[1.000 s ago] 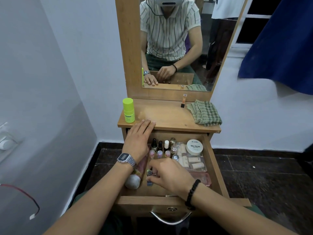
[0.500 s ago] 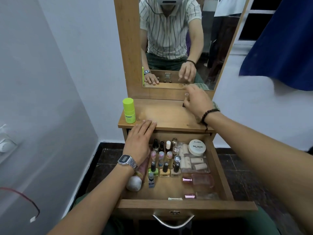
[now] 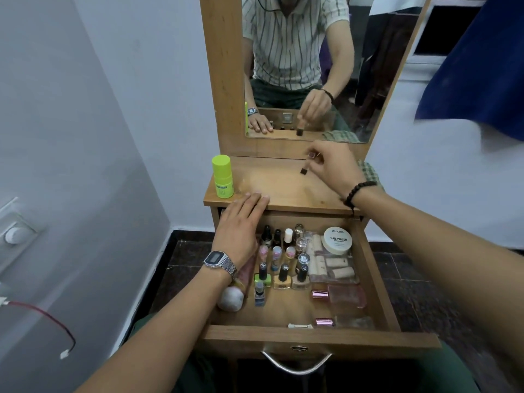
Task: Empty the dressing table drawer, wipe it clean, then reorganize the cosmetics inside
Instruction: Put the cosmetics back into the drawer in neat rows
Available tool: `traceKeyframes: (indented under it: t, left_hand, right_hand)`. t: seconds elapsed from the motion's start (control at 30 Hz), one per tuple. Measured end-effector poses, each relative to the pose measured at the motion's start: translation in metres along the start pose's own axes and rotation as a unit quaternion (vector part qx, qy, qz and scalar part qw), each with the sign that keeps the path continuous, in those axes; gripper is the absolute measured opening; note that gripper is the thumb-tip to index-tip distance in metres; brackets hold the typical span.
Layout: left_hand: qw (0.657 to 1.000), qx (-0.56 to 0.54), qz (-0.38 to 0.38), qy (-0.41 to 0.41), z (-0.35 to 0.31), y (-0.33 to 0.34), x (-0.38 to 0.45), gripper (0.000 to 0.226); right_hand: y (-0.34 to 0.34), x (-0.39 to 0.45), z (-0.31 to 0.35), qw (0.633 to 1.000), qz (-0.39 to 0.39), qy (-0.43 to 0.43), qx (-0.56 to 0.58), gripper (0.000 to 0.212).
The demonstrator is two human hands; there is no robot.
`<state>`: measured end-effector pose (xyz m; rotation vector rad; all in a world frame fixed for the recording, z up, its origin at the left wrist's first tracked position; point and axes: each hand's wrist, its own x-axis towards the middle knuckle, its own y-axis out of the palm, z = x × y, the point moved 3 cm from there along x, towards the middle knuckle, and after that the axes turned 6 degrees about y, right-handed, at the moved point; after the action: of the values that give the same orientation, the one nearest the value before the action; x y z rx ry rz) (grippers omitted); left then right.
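The wooden drawer [image 3: 380,282] is pulled open and holds rows of small nail polish bottles [image 3: 283,275], a round white jar [image 3: 338,240], a clear box of rolls [image 3: 334,265] and two pink-capped bottles [image 3: 344,296]. My left hand [image 3: 241,222] lies flat with straight fingers on the front edge of the dressing table top [image 3: 272,185]. My right hand [image 3: 331,165] hovers above the tabletop near the mirror and pinches a small dark-capped stick [image 3: 304,170] that hangs from my fingertips.
A lime green bottle [image 3: 222,175] stands at the tabletop's left rear. A green checked cloth [image 3: 368,171] lies at the right, mostly behind my right wrist. The mirror [image 3: 312,66] rises behind. A wall is close on the left; a blue cloth [image 3: 482,66] hangs at upper right.
My right hand left the drawer, reached to the back of the tabletop, took the small stick by the mirror and lifted it. My left hand stayed put.
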<state>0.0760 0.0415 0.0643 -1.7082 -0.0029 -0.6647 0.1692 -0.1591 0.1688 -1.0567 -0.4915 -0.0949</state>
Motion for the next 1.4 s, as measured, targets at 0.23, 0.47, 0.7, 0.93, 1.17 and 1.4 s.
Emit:
traceKeyframes:
  t: [0.23,0.47,0.7,0.93,1.17,1.4]
  left_hand:
    - [1.000,-0.004,0.002,0.000,-0.002,-0.002,0.000,0.083]
    - [1.000,0.006,0.009,0.002,0.000,0.000,0.001,0.085]
    - [1.000,0.010,0.022,-0.002,0.001,0.002,-0.001,0.089]
    - [1.000,0.001,0.018,0.001,-0.001,-0.001,-0.002,0.088]
    - [1.000,0.001,0.010,-0.001,-0.003,-0.003,-0.001,0.087]
    - [1.000,0.002,0.003,0.001,-0.002,-0.002,-0.002,0.086]
  right_hand:
    - [-0.013,-0.099,0.053,0.990,0.095,-0.067,0.085,0.020]
    - [0.005,-0.153,0.058,0.976,0.172,-0.076,0.114,0.020]
    - [0.025,-0.181,0.061,0.966,0.215,-0.103,0.100,0.019]
    - [0.040,-0.190,0.064,0.954,0.269,-0.129,0.025,0.021]
    - [0.054,-0.192,0.061,0.944,0.303,-0.129,-0.024,0.025]
    - [0.062,-0.195,0.058,0.936,0.319,-0.138,-0.046,0.023]
